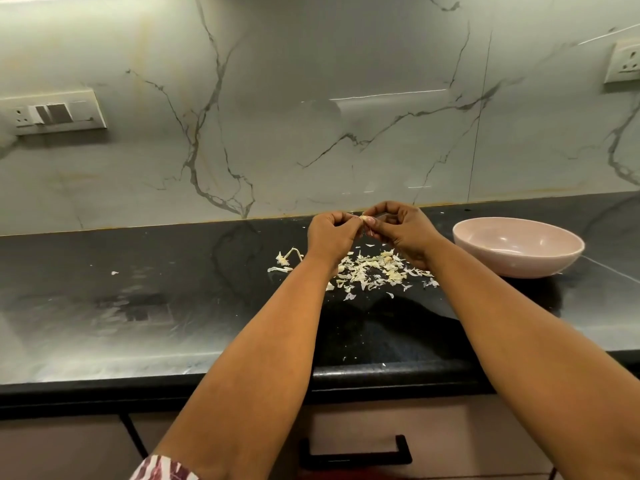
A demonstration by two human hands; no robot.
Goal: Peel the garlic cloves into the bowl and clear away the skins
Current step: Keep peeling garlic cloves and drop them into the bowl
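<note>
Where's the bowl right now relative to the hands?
In the head view the pink bowl sits on the black counter at the right, just beyond the right hand and the pile of garlic skins.

Both forearms are bare from elbow to wrist, with no watch, bangle or ring visible on the left hand [330,233] or the right hand [403,230]. At the lower left edge a bit of white fabric sleeve with a maroon-pink printed pattern [162,469] shows by the left elbow.
</note>
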